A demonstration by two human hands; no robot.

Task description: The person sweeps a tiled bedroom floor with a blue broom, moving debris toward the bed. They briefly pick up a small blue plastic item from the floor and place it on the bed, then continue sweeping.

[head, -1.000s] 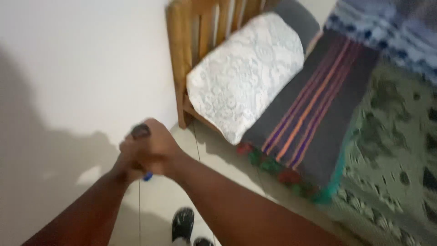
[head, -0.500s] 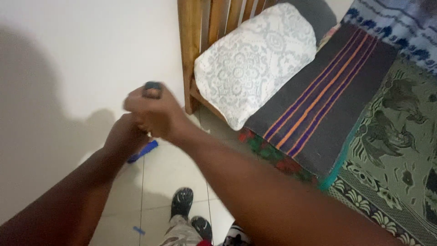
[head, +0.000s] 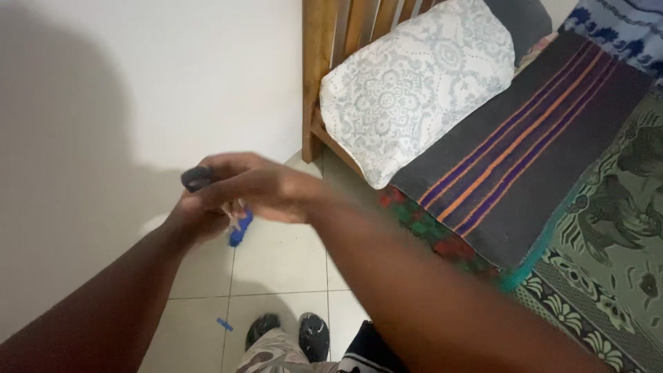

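Observation:
My two hands meet in front of the white wall, above the tiled floor (head: 276,266). My left hand (head: 192,220) is closed around a small blue object (head: 239,231) that sticks out below its fist. My right hand (head: 266,188) reaches across it from the right, blurred by motion. Its fingertips pinch a small dark rounded piece (head: 197,178) at the top. Whether the dark piece and the blue object are one thing is not visible.
A wooden bed frame (head: 314,76) stands against the wall at upper right, with a patterned white pillow (head: 414,76), a grey striped blanket (head: 532,138) and a green patterned cover (head: 608,235). My dark shoes (head: 314,333) and a blue scrap (head: 224,324) are on the tiles.
The view has shifted left, so the bed sits further right. My hands dropped slightly, my right fist loosened into stretched fingers, and the blue object hangs shorter below my left hand.

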